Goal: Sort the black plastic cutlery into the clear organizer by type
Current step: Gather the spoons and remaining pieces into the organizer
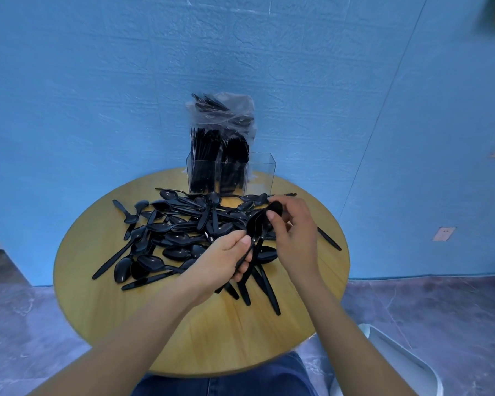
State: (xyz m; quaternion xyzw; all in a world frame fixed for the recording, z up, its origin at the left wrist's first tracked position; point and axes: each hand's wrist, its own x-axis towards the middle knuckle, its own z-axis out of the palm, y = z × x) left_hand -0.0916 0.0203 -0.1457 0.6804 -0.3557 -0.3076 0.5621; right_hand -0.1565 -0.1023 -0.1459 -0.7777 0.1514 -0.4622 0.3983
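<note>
Two bare hands work above a round wooden counter (pixel 103 281). The left hand (pixel 226 261) has its fingers (pixel 245 241) curled round the handles of a small bunch of black spoons (pixel 257 224), thumb pressed on top; the handle ends stick out below the palm toward the near edge. The right hand (pixel 293 235) pinches the bowl end of that same bunch, thumb and forefinger closed on the topmost spoon bowl, just right of the left hand.

A loose pile of black plastic spoons (pixel 166 238) lies spread over the left and middle of the counter, bowls and handles crossing every way. One handle (pixel 329 239) pokes out to the right of the right hand.

At the far edge of the counter stands the clear organizer (pixel 262 172), with three upright compartments side by side. The left compartment is packed with black cutlery standing on end, the middle one likewise, though which type each holds cannot be told. The right compartment shows only its clear walls. A clear plastic bag (pixel 226 112) with more black cutlery rests on top, behind the organizer, against the blue wall (pixel 69 95).

Blue trouser legs (pixel 240 378) show at the near edge, and a white chair (pixel 397 358) stands near right on the grey floor.
</note>
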